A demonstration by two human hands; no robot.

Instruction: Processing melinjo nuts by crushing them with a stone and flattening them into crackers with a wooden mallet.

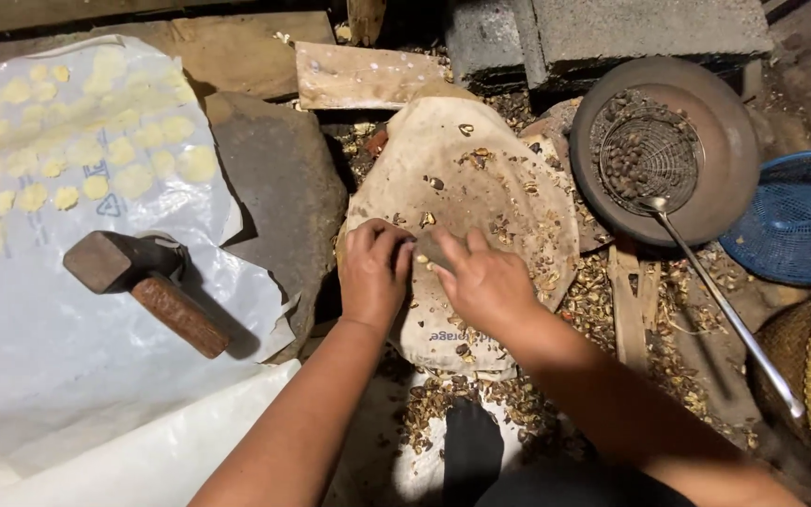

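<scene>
Hands meet near the lower middle of the cloth-covered stone (481,141): our left hand (373,272) and right hand (485,282) both pinch a small grey piece (432,250) between them, equally near.

We see: hammer (143,282) rusty matt iron, rough | plastic sheet (39,366) white, glossy, crinkled | cloth sack (481,197) stained, matt | wire skimmer (651,155) shiny metal | basket (804,221) blue plastic

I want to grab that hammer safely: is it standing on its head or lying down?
Lying down. The hammer rests on its side on the white plastic sheet, its handle flat and pointing lower right, apart from both hands.
</scene>
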